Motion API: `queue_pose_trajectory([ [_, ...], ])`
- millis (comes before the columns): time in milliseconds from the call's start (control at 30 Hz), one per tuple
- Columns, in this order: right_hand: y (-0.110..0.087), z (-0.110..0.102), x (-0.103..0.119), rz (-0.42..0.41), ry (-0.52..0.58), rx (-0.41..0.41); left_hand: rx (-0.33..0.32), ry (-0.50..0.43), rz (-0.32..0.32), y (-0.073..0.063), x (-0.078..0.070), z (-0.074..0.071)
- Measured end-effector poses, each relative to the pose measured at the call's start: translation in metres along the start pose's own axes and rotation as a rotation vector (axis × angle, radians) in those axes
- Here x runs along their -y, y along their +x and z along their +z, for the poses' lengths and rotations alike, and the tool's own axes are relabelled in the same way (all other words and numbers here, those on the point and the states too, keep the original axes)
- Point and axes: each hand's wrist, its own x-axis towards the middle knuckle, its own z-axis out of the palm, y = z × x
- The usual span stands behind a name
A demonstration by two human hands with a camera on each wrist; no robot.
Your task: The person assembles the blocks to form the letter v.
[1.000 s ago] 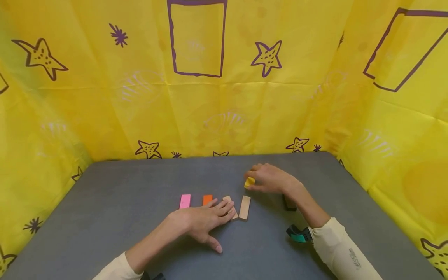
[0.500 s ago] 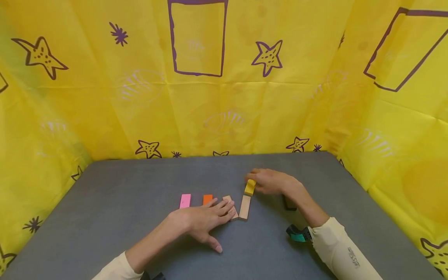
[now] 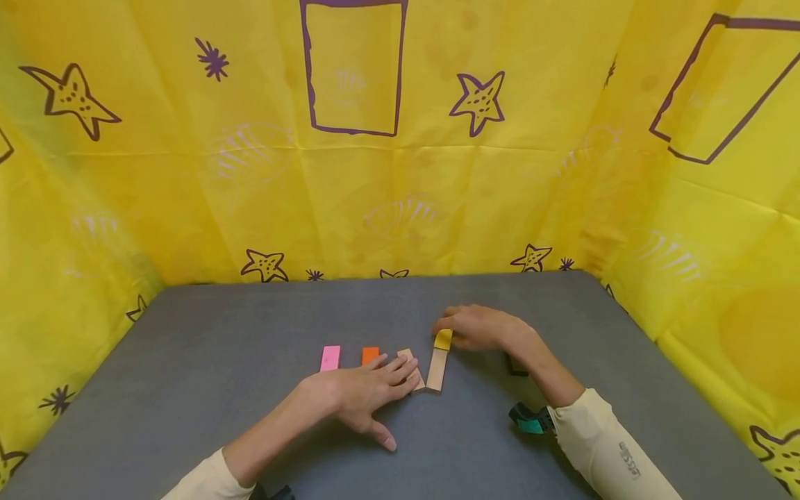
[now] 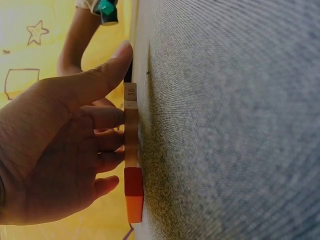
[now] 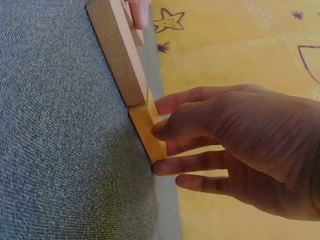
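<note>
My left hand (image 3: 369, 396) lies spread, its fingertips on a slanted plain wooden block (image 3: 405, 354). To the right lies a second wooden block (image 3: 436, 371); the near ends of the two meet, so they form a narrow V. A yellow block (image 3: 443, 339) sits end to end with the far end of that second block. My right hand (image 3: 481, 328) pinches the yellow block between thumb and fingers; in the right wrist view its end (image 5: 145, 127) is against the wooden one. An orange block (image 3: 370, 355) lies just beyond my left fingers, partly covered by them.
Left of the orange block lies a pink block (image 3: 330, 357). A dark block (image 3: 516, 366) sits under the right forearm, partly hidden. The grey table (image 3: 237, 326) is enclosed by a yellow patterned cloth (image 3: 350, 194) at the back and sides.
My right hand has lowered the yellow block and brought it nearer, up against the far end of the right wooden block. The left hand has stayed in place.
</note>
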Motion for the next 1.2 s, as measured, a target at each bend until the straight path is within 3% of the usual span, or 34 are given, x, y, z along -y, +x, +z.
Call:
queue_pose_trajectory([
  [1200, 0.0003, -0.0015, 0.0019, 0.003, -0.005, 0.060, 0.010, 0.005, -0.007, 0.0000, -0.0004, 0.0006],
])
